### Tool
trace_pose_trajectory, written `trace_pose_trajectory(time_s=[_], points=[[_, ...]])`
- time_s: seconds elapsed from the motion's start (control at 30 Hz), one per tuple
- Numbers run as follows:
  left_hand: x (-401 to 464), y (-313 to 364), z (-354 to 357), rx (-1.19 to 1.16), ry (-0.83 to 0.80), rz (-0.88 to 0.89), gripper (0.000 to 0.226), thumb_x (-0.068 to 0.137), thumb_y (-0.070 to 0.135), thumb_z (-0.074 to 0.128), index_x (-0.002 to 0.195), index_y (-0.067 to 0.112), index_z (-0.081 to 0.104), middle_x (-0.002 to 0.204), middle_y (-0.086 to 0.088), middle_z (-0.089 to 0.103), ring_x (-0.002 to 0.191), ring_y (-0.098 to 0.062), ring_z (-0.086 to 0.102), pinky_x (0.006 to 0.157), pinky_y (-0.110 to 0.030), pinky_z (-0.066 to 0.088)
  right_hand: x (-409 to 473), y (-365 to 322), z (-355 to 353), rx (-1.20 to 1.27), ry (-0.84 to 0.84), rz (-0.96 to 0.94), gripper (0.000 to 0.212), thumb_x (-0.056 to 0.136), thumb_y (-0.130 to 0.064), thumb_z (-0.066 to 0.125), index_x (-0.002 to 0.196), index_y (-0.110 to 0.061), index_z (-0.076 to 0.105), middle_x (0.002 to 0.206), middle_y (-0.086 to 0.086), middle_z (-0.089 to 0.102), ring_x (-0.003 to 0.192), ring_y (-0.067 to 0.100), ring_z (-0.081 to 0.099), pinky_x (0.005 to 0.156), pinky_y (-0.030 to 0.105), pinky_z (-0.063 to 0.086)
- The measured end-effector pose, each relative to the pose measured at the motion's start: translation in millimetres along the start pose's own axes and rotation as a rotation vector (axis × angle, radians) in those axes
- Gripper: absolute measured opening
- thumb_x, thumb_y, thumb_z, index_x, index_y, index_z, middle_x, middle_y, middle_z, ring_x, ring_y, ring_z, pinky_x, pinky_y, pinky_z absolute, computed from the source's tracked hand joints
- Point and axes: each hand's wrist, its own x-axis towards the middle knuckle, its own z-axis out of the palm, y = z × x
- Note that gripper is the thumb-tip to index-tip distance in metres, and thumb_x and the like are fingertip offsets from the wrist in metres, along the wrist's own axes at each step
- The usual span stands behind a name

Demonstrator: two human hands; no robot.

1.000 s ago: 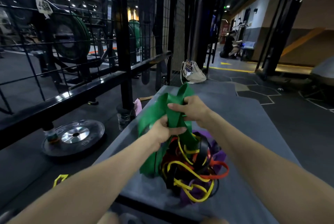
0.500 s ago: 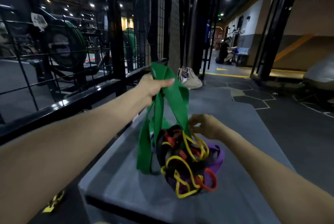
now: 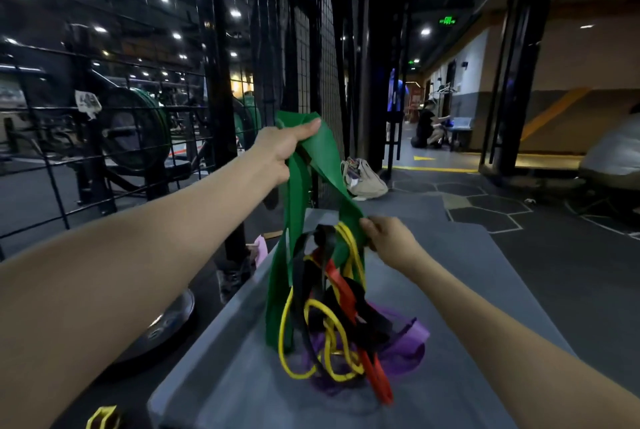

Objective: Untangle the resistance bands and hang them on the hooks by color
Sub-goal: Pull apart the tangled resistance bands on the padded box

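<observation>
Green band (image 3: 294, 186) gripped high by left hand (image 3: 280, 148); right hand (image 3: 388, 238), at 4 o'clock, pinches its lower strand above the tangle (image 3: 343, 331).

I can't read any text: green exit sign (image 3: 447, 20) high above my right hand (image 3: 388, 238) is blurred, its characters illegible.

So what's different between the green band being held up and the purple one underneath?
The green band is lifted high, gripped by the left hand and pinched lower down by the right hand; the purple band lies untouched on the grey mat. The green one hangs stretched in long flat strips, while the purple one sits crumpled at the bottom of the pile. Both are wide and still caught up with thinner yellow, red and black bands.
</observation>
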Motion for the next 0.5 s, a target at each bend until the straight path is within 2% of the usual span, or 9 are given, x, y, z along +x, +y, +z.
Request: trace_pose_trajectory(time_s=[0.13, 0.2, 0.23, 0.27, 0.3, 0.33, 0.4, 0.47, 0.5], points=[[12.7, -4.2, -23.0, -0.056, 0.123, -0.015, 0.039, 0.071, 0.023, 0.08, 0.1, 0.005, 0.06, 0.094, -0.012, 0.069, 0.077, -0.026, 0.068, 0.069, -0.039, 0.057, 11.2, -11.0, -21.7, 0.156, 0.128, -0.03, 0.035, 0.099, -0.021, 0.043, 0.077, 0.005, 0.051, 0.069, 0.019, 0.054, 0.067, 0.034, 0.06, 0.071, 0.046, 0.055], [17.0, -10.9, -31.5, -0.064, 0.171, -0.016, 0.043, 0.069, 0.029, 0.081, 0.098, 0.007, 0.059, 0.09, -0.009, 0.068, 0.069, -0.021, 0.065, 0.06, -0.032, 0.055, 16.3, -20.5, -30.9, 0.196, 0.162, -0.043, 0.034, 0.099, -0.019, 0.043, 0.08, 0.007, 0.052, 0.07, 0.019, 0.053, 0.067, 0.031, 0.058, 0.068, 0.035, 0.057], [19.4, -15.2, -34.6, -0.063, 0.19, -0.02, 0.05, 0.066, 0.033, 0.082, 0.101, 0.006, 0.058, 0.09, -0.007, 0.067, 0.07, -0.019, 0.063, 0.061, -0.031, 0.054, 19.8, -24.8, -33.9, 0.197, 0.183, -0.052, 0.035, 0.099, -0.021, 0.043, 0.08, 0.008, 0.052, 0.07, 0.019, 0.052, 0.065, 0.03, 0.056, 0.064, 0.029, 0.055], [22.1, -20.1, -36.9, -0.056, 0.203, -0.029, 0.06, 0.062, 0.038, 0.083, 0.107, 0.005, 0.058, 0.093, -0.007, 0.066, 0.075, -0.019, 0.062, 0.067, -0.032, 0.055, 24.3, -26.7, -35.7, 0.2, 0.207, -0.061, 0.039, 0.097, -0.027, 0.045, 0.08, 0.007, 0.053, 0.071, 0.024, 0.054, 0.067, 0.034, 0.057, 0.066, 0.033, 0.054], [24.6, -24.6, -38.9, -0.048, 0.212, -0.048, 0.066, 0.06, 0.04, 0.083, 0.11, 0.005, 0.058, 0.099, -0.007, 0.066, 0.083, -0.021, 0.062, 0.076, -0.035, 0.055, 29.4, -25.8, -36.2, 0.213, 0.227, -0.067, 0.044, 0.093, -0.036, 0.046, 0.08, 0.006, 0.053, 0.076, 0.03, 0.056, 0.072, 0.042, 0.058, 0.071, 0.044, 0.055], [26.7, -28.1, -40.8, -0.046, 0.209, -0.063, 0.061, 0.061, 0.04, 0.083, 0.107, 0.006, 0.06, 0.101, -0.008, 0.066, 0.087, -0.021, 0.062, 0.08, -0.036, 0.055, 34.3, -22.5, -35.4, 0.236, 0.228, -0.056, 0.049, 0.088, -0.044, 0.046, 0.08, 0.003, 0.053, 0.081, 0.034, 0.056, 0.078, 0.047, 0.059, 0.072, 0.057, 0.053], [30.6, -34.4, -43.3, -0.037, 0.201, -0.089, 0.036, 0.072, 0.032, 0.078, 0.092, 0.008, 0.06, 0.09, -0.006, 0.066, 0.078, -0.019, 0.062, 0.066, -0.032, 0.053, 54.7, -0.7, -30.0, 0.303, 0.178, -0.033, 0.051, 0.085, -0.046, 0.045, 0.08, 0.004, 0.05, 0.076, 0.033, 0.055, 0.071, 0.046, 0.057, 0.072, 0.068, 0.045], [33.7, -41.7, -44.5, -0.027, 0.185, -0.128, 0.021, 0.08, 0.019, 0.073, 0.089, 0.009, 0.057, 0.079, -0.004, 0.063, 0.067, -0.016, 0.059, 0.054, -0.027, 0.046, 42.6, -16.4, -31.1, 0.332, 0.17, 0.017, 0.049, 0.092, -0.038, 0.046, 0.079, 0.009, 0.047, 0.071, 0.018, 0.05, 0.066, 0.029, 0.051, 0.077, 0.066, 0.047], [35.9, -46.1, -45.7, -0.024, 0.187, -0.14, 0.015, 0.082, 0.013, 0.07, 0.088, 0.007, 0.057, 0.077, -0.005, 0.063, 0.064, -0.016, 0.059, 0.053, -0.027, 0.046, 40.8, -18.1, -31.3, 0.337, 0.171, 0.04, 0.046, 0.096, -0.034, 0.045, 0.077, 0.009, 0.046, 0.073, 0.015, 0.048, 0.068, 0.026, 0.048, 0.075, 0.06, 0.05]])
